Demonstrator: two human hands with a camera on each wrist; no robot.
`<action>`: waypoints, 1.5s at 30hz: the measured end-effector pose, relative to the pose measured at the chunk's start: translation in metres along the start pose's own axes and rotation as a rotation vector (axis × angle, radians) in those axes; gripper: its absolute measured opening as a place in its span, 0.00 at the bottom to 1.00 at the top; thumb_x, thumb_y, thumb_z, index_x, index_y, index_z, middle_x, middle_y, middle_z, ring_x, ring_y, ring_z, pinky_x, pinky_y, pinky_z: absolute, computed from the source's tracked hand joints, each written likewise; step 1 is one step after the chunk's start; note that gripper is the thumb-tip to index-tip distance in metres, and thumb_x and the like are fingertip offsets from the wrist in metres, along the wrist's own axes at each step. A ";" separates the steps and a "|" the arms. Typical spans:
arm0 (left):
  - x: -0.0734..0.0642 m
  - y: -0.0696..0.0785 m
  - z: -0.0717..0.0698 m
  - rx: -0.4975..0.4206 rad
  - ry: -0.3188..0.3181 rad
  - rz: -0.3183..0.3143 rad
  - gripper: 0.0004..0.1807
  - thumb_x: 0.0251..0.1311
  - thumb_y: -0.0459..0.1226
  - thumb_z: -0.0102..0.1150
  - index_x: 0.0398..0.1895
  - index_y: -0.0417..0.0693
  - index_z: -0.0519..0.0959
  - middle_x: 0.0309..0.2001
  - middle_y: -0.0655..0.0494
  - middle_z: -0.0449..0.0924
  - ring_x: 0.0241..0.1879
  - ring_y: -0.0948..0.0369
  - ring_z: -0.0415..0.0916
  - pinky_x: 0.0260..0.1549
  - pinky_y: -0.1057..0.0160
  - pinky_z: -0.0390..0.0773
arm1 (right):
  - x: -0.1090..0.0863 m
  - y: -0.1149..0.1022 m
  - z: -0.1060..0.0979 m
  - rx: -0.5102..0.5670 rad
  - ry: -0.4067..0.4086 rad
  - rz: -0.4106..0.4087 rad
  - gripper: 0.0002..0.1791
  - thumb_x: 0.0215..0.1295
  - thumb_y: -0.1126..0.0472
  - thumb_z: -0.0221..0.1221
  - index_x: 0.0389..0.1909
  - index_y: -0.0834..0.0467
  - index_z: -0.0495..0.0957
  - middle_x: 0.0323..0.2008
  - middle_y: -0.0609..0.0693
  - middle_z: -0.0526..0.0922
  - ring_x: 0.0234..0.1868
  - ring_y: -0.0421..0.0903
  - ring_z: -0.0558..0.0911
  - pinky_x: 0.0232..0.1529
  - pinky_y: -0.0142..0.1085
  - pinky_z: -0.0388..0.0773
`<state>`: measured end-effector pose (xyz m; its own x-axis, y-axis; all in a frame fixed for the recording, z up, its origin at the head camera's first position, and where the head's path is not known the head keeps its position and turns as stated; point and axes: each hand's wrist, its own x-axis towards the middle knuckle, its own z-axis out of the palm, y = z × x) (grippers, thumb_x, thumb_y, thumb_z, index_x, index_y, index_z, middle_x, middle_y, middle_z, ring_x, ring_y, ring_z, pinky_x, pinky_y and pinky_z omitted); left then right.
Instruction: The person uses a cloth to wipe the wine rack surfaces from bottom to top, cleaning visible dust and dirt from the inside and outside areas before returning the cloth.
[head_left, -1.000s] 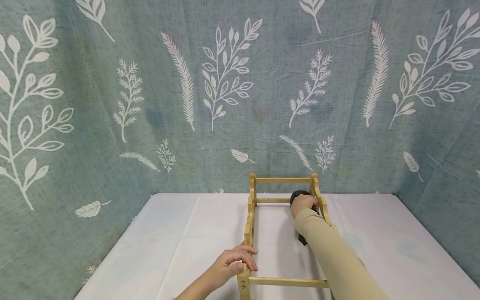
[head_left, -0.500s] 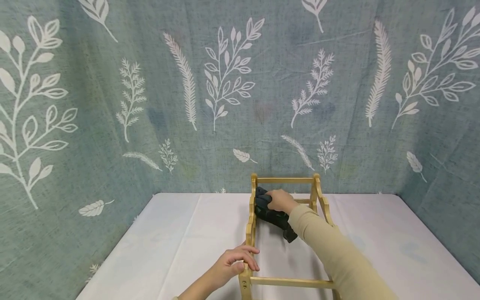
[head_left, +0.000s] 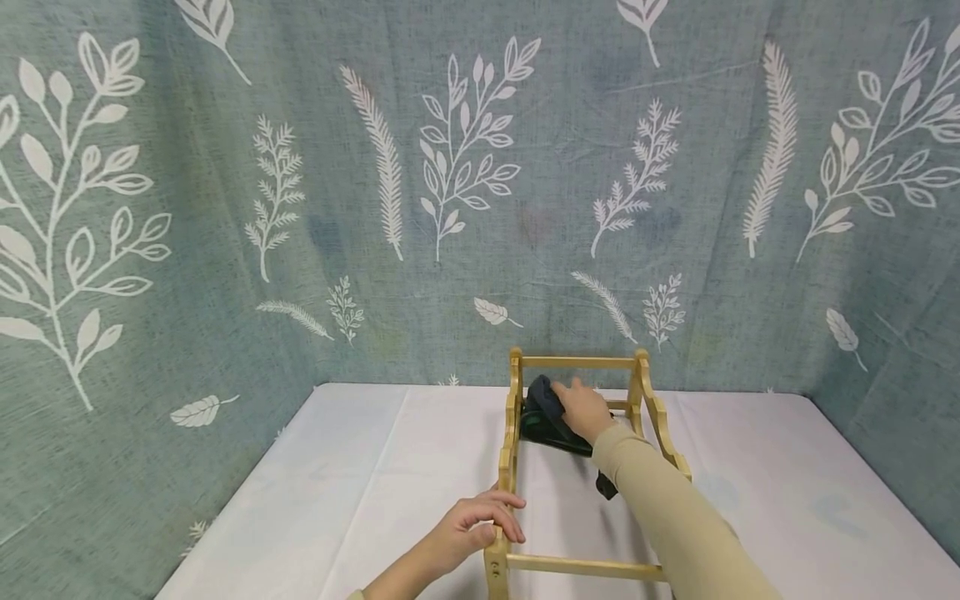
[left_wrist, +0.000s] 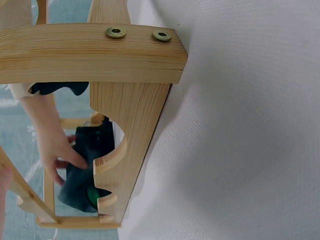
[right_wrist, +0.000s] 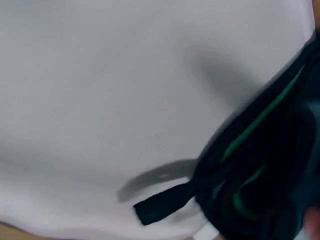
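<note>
A dark cloth item (head_left: pixel 551 429) with green trim and a strap lies in the far part of the wooden frame (head_left: pixel 585 567), against its left side; its exact kind is unclear. My right hand (head_left: pixel 587 410) reaches in from the right, its fingers loosely spread at the dark fabric. In the left wrist view, the right hand's thumb touches or nearly touches the cloth item (left_wrist: pixel 85 165). The right wrist view is blurred, with the strap (right_wrist: pixel 165 202) sticking out over the white surface. My left hand (head_left: pixel 472 525) holds the frame's near left rail, fingers draped over it.
The frame stands on a white-covered table (head_left: pixel 390 500), with crossbars at both ends and scalloped side rails (left_wrist: pixel 112 162). A patterned blue-green curtain (head_left: pixel 412 317) closes off the back and sides.
My right hand has moved the dark cloth item from the frame's right side to its left, and its fingers have loosened on the fabric. My left hand has stayed on the rail.
</note>
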<state>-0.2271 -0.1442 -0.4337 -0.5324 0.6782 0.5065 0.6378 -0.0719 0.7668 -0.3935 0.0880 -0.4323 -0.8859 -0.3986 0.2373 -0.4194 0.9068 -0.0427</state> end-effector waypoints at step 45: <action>-0.002 0.000 0.003 0.019 0.022 0.005 0.22 0.71 0.43 0.35 0.33 0.36 0.76 0.34 0.39 0.80 0.57 0.56 0.69 0.63 0.59 0.54 | -0.010 -0.010 -0.004 -0.438 -0.341 -0.234 0.31 0.60 0.66 0.58 0.60 0.35 0.66 0.66 0.47 0.63 0.49 0.56 0.77 0.43 0.41 0.78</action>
<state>-0.2241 -0.1436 -0.4360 -0.5412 0.6614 0.5193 0.6512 -0.0610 0.7565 -0.3799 0.0830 -0.4307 -0.8240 -0.5502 -0.1353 -0.5542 0.7330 0.3944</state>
